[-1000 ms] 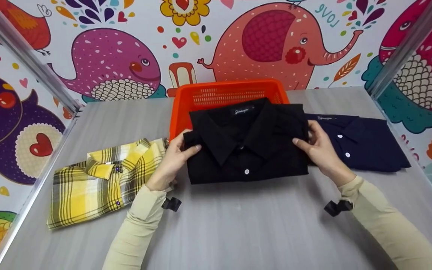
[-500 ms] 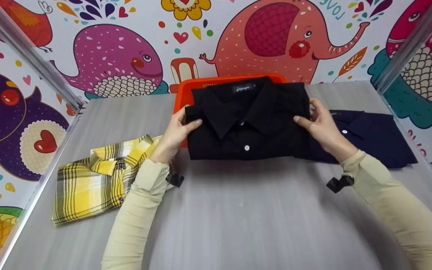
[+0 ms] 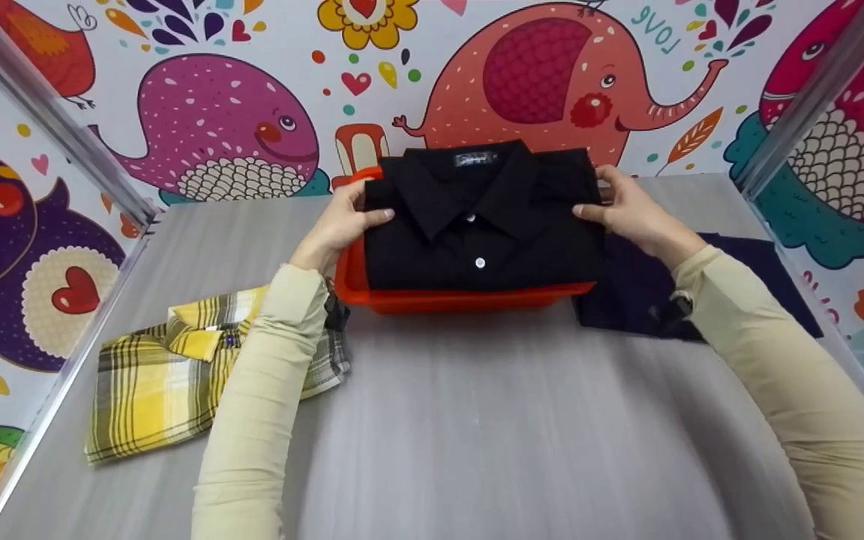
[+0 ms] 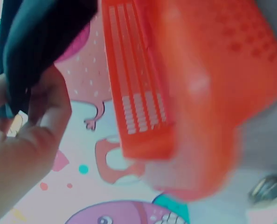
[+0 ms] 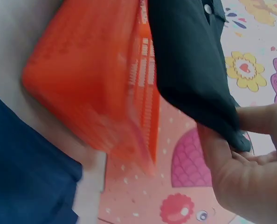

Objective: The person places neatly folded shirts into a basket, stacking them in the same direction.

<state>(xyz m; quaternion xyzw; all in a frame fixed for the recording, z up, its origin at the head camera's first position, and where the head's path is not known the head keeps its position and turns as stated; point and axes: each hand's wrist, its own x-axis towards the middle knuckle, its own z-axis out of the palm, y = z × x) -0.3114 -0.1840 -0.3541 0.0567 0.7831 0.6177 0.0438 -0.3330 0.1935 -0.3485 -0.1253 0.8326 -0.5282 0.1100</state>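
Observation:
A folded black shirt (image 3: 432, 255) with a collar and white buttons spans between my two hands, over the orange basket (image 3: 462, 301). My left hand (image 3: 338, 225) pinches its left edge, thumb on top and fingers underneath. On the opposite edge my right hand (image 3: 634, 214) grips the cloth the same way. Both wrist views show the shirt held above the basket's rim, with the basket (image 5: 82, 70) beside and below it. Most of the basket's inside is hidden by the shirt in the head view.
A folded yellow plaid shirt (image 3: 147, 382) lies on the table (image 3: 477, 435) at the left, partly behind the left sleeve. At the right lies a folded navy shirt (image 3: 758, 277), partly under the right forearm. A patterned wall (image 3: 372, 90) closes off the back.
Both hands have carried the black shirt away from me, from in front of the basket to over it. The basket's front rim now shows below the shirt. The other shirts stay put.

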